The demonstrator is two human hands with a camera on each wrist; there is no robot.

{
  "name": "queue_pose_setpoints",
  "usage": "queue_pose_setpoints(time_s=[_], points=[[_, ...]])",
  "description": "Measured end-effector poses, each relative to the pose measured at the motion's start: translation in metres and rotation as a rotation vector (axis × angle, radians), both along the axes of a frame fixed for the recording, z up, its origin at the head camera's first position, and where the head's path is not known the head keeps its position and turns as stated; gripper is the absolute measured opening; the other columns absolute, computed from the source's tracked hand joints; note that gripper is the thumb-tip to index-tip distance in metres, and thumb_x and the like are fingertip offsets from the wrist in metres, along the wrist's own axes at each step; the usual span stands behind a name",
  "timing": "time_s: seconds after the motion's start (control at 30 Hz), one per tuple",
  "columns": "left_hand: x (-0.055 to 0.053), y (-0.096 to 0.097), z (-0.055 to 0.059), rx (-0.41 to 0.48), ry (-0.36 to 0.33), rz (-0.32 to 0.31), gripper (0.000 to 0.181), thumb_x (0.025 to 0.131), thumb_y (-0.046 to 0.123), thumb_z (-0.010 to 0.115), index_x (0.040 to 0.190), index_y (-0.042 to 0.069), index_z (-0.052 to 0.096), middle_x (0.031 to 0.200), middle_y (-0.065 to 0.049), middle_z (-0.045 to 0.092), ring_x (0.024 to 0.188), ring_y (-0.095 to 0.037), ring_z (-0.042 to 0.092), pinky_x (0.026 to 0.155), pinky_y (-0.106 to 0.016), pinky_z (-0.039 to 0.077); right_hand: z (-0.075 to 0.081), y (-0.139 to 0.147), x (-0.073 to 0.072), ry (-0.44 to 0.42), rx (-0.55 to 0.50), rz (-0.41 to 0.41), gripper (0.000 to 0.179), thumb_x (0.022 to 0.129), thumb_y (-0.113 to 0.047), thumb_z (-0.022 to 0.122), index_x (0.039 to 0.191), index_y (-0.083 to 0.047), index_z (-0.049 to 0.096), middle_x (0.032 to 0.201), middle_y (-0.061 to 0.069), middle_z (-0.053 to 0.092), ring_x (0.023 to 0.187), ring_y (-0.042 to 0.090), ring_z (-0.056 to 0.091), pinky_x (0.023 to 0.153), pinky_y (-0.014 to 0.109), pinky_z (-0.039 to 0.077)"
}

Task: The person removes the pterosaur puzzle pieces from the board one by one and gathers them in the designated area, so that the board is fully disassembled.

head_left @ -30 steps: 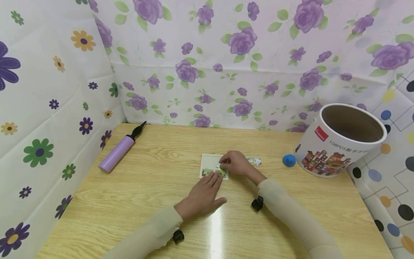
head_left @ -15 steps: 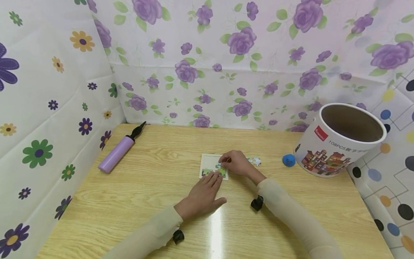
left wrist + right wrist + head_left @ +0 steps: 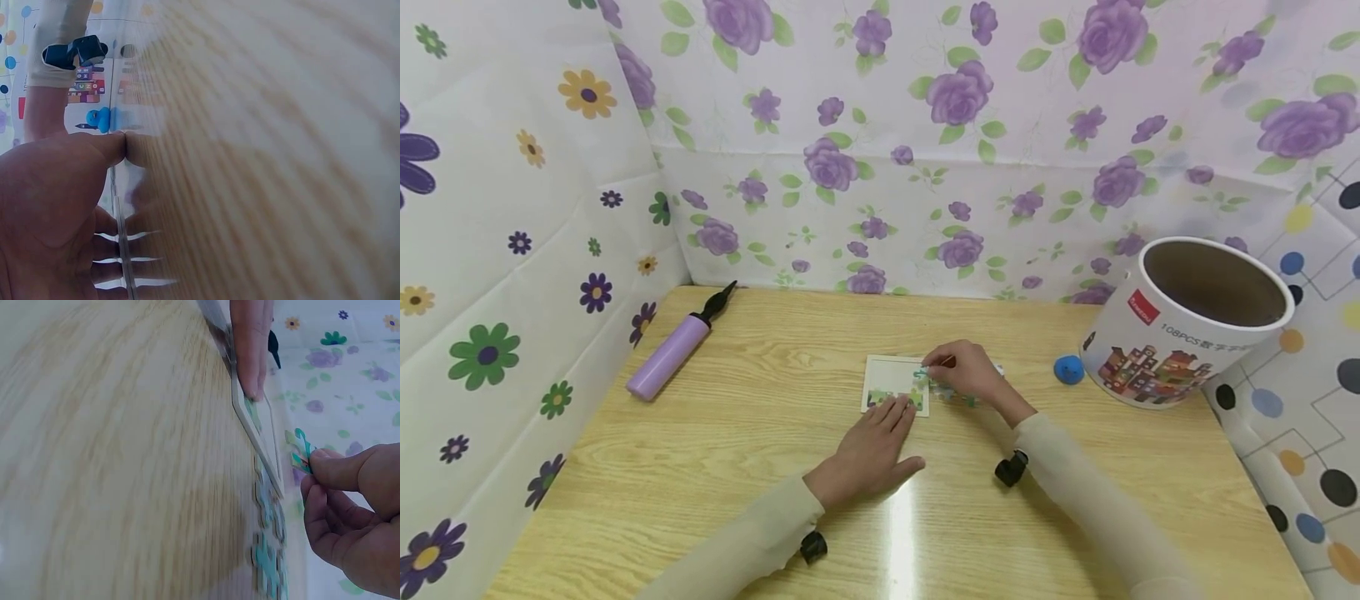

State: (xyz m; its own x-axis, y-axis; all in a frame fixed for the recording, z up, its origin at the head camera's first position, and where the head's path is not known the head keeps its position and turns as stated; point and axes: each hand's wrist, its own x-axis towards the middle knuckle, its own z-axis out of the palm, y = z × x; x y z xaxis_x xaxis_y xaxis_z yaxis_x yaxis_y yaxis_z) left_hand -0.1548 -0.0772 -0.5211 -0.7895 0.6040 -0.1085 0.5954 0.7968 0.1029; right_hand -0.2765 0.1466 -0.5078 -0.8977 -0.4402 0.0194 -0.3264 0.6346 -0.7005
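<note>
A small white puzzle tray (image 3: 880,369) lies on the table, with green puzzle pieces (image 3: 881,397) along its near side. My left hand (image 3: 868,457) rests flat, straight fingertips on those pieces and the near rim, thumb spread. Thumb and fingers of my right hand (image 3: 350,506) pinch a teal and green puzzle piece (image 3: 302,452), raised over the tray's right edge in the head view. Several loose puzzle pieces (image 3: 267,562) lie on the table beside the tray, partly hidden under my right hand (image 3: 967,372) in the head view.
A small blue toy (image 3: 1069,369) sits right of the loose pieces, near a large white bucket (image 3: 1150,367). At the far left lies a purple hand pump (image 3: 670,357) with a black nozzle. A flowered cloth (image 3: 850,225) hangs behind the table.
My right hand has lifted off the tray and moved right with a puzzle piece pinched in it, uncovering more of the tray's right side. My left hand has stayed in place.
</note>
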Motion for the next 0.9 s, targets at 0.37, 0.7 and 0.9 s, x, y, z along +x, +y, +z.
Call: queue_pose_setpoints(time_s=[0.37,0.7,0.9], points=[[0.002,0.0,0.003,0.013,0.004,0.005,0.08,0.106,0.058,0.041,0.161,0.001,0.027,0.168,-0.017,0.022,0.155,-0.032,0.022,0.123,-0.047,0.025,0.007,0.041,0.009,0.021,0.022,-0.041,0.014,0.098,-0.017,0.071,0.108,-0.015,0.08,0.103,0.002,0.075,0.089,0.018,0.069,0.079,0.04,0.058],[0.003,-0.001,0.003,0.036,0.014,-0.013,0.079,0.106,0.055,0.042,0.16,0.0,0.027,0.167,-0.019,0.023,0.155,-0.034,0.023,0.123,-0.047,0.026,0.006,0.07,0.017,0.042,0.053,-0.104,0.014,0.097,-0.015,0.072,0.107,-0.014,0.081,0.103,0.004,0.076,0.088,0.02,0.069,0.08,0.043,0.058],[0.003,-0.001,0.002,0.032,0.025,-0.014,0.079,0.107,0.056,0.041,0.16,0.0,0.027,0.167,-0.019,0.023,0.155,-0.034,0.023,0.123,-0.047,0.026,0.003,0.085,0.018,0.028,0.071,-0.133,0.014,0.097,-0.015,0.072,0.107,-0.015,0.081,0.103,0.004,0.076,0.089,0.021,0.069,0.079,0.041,0.057]])
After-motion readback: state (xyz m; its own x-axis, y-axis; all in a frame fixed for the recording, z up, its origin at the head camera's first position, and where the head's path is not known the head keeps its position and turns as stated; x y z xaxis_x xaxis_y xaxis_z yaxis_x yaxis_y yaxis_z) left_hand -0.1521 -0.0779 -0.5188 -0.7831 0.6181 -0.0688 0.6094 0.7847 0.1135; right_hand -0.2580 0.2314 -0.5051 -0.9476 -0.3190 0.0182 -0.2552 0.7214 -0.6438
